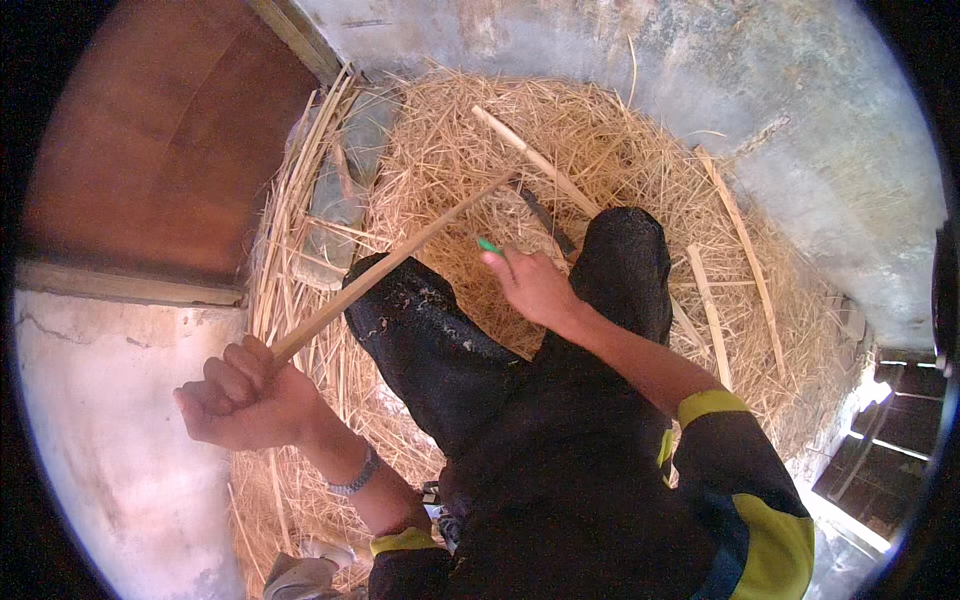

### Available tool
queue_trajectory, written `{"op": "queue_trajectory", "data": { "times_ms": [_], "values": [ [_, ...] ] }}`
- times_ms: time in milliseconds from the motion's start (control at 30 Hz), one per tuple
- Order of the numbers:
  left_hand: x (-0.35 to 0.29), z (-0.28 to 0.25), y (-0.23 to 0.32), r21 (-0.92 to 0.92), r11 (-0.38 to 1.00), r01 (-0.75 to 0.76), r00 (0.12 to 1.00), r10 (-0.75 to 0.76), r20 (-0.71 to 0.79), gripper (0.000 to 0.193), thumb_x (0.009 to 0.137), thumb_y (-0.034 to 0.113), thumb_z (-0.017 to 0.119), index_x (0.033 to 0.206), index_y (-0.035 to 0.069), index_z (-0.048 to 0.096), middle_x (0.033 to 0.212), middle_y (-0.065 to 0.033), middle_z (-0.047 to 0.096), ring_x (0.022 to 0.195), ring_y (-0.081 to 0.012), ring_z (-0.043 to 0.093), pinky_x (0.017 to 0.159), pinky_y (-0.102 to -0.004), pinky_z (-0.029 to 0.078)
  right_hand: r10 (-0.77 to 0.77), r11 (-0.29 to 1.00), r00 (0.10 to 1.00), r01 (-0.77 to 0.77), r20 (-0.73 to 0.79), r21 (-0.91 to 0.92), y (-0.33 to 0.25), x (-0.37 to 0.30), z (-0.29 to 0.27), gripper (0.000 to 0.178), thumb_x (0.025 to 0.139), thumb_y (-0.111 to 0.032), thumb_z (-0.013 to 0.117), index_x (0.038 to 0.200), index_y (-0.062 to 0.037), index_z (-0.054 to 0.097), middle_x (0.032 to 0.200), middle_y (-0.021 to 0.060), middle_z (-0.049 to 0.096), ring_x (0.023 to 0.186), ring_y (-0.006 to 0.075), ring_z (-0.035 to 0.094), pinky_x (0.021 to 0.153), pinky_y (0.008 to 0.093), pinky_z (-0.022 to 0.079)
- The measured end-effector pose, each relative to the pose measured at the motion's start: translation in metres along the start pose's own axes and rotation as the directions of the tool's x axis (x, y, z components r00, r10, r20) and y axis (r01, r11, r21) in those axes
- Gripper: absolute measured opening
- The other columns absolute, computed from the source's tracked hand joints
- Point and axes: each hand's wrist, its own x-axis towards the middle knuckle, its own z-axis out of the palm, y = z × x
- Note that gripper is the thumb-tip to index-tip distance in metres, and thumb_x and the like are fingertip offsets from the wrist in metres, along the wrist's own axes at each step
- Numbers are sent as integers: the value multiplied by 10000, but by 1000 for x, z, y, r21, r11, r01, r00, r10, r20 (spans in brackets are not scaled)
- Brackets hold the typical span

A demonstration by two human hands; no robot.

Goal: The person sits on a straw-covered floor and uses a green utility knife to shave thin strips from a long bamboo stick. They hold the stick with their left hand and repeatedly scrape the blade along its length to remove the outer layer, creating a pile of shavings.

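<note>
My left hand [250, 395], with a wristwatch [357, 472] on its wrist, is closed around the lower end of a long bamboo strip [395, 258]. The strip slants up and to the right, passing over my left knee, and its far end hangs over the straw. Between my knees, my right hand [540, 288] is closed on a small tool with a green end [487, 244] poking out past the fingers; the rest of it is hidden in the hand. A dark, narrow flat piece [546, 218] lies on the straw just beyond that hand.
Straw [440, 130] covers the floor around my legs. A pale stick [530, 155] lies ahead, and two more strips, one long [745, 250] and one short [710, 318], lie to the right. Plastered walls [800, 110] and a brown panel [170, 140] enclose the corner.
</note>
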Motion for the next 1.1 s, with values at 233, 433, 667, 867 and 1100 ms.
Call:
{"op": "queue_trajectory", "data": {
  "times_ms": [233,433,667,867,1100],
  "values": [
    [-13,22,-2,47,999,-17,999,18,-35,454,857,288,420,520,197,129,436,52,131,408,-74,98,412,-244,119,22,997,1000,-22,-5,75,-4,17,13,493,917,-399,363,834,56,534,656,259,564,635,422,574,594,497,459],
    [-19,22,1,39,998,-56,997,54,58,438,874,281,404,531,194,145,456,53,125,421,-73,115,425,-242,128,-36,993,997,27,74,115,-4,22,0,545,927,-393,360,745,79,562,577,258,533,598,415,562,593,480,460],
    [-18,26,-5,34,998,-56,998,56,-5,434,869,276,414,530,187,157,455,50,124,419,-74,112,438,-248,125,100,995,995,-100,19,-1,43,43,10,521,923,-370,341,733,43,594,641,286,555,639,422,576,632,506,459],
    [-18,26,-7,43,998,-43,999,43,5,435,860,271,425,531,192,151,459,51,113,419,-78,112,442,-250,126,-16,990,1000,15,-10,-143,81,50,25,526,922,-392,353,787,76,552,674,270,560,682,429,568,662,495,452],
    [-21,17,2,-27,999,-17,989,20,144,434,873,281,395,519,188,161,449,55,102,398,-80,112,433,-240,151,119,989,993,-119,8,86,15,30,-9,469,924,-372,344,796,27,552,665,261,542,682,429,553,638,521,425]
  ]
}}
